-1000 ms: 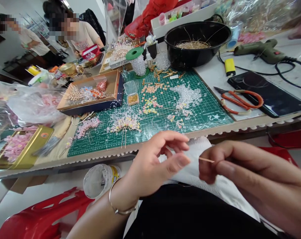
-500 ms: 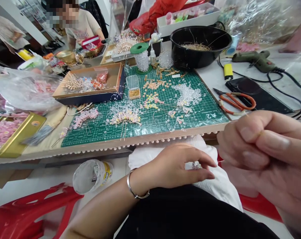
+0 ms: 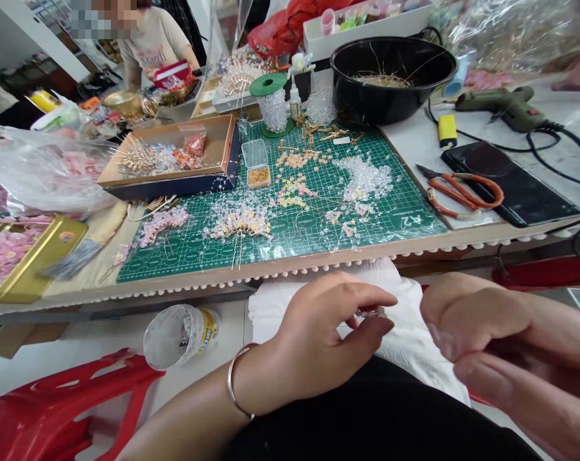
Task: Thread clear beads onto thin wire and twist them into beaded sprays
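Note:
Over my lap, my left hand curls its thumb and fingers around a small clear beaded piece, mostly hidden by the fingers. At the right, close to the camera, my right hand pinches thumb against forefinger; anything between those tips is too fine to make out. A white cloth lies under both hands. Beyond them, a beaded hair comb with long pins rests on the green cutting mat, beside a pink flower comb and a heap of clear beads.
Orange-handled pliers lie by a black phone and a glue gun. A black basin, bead spool and cardboard box stand farther back. A person sits across. Below are a bucket and red stool.
My right hand has dropped lower, its thumb and forefinger still pinched. My left hand has drawn slightly left, its fingers closing around the beaded piece. The camera view has shifted slightly.

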A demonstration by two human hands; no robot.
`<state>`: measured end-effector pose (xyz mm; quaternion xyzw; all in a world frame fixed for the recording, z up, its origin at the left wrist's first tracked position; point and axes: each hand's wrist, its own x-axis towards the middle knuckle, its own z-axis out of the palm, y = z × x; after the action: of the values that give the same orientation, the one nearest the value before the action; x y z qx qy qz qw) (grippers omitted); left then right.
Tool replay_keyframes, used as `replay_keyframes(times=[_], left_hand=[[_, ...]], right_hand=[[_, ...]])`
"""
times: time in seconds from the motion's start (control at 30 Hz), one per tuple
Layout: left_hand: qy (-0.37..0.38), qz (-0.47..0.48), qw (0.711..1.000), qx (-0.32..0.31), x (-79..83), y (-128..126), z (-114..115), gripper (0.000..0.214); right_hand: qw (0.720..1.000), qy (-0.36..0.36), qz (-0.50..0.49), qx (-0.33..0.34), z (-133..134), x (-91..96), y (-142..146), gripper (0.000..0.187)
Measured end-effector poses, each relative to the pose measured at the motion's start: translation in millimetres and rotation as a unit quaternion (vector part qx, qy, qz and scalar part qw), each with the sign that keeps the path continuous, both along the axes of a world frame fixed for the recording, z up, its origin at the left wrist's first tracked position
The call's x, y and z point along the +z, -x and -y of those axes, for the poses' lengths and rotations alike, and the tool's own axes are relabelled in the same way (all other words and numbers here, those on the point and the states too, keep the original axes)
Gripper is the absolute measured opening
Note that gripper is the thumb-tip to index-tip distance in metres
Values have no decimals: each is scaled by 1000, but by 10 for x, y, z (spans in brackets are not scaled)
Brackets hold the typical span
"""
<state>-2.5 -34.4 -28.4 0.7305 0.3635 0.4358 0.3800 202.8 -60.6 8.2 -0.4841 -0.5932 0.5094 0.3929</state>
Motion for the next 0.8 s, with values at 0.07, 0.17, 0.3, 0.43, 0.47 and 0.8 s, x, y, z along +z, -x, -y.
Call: replay_keyframes(times=[0.07, 0.17, 0.3, 0.43, 0.47, 0.8], left_hand=[[-34, -17, 999, 14, 16, 4, 13, 10], [40, 8, 999, 28, 28, 13, 30, 7], [325, 188, 927, 15, 3, 36, 51, 9], [483, 341, 805, -44, -21, 60, 65, 18], [490, 350, 797, -50, -21, 65, 66, 19], [496, 347, 794, -62, -26, 101, 66, 19]], right_hand=[[997, -46, 47, 45, -23, 5, 43, 10], [991, -92, 92, 33, -26, -22, 62, 12], [969, -176, 173, -9, -4, -89, 45, 8], [946, -234, 225, -17, -12, -158, 68, 10], [945, -239, 223, -14, -15, -172, 79, 11], [951, -235, 202, 19, -33, -225, 142, 22]])
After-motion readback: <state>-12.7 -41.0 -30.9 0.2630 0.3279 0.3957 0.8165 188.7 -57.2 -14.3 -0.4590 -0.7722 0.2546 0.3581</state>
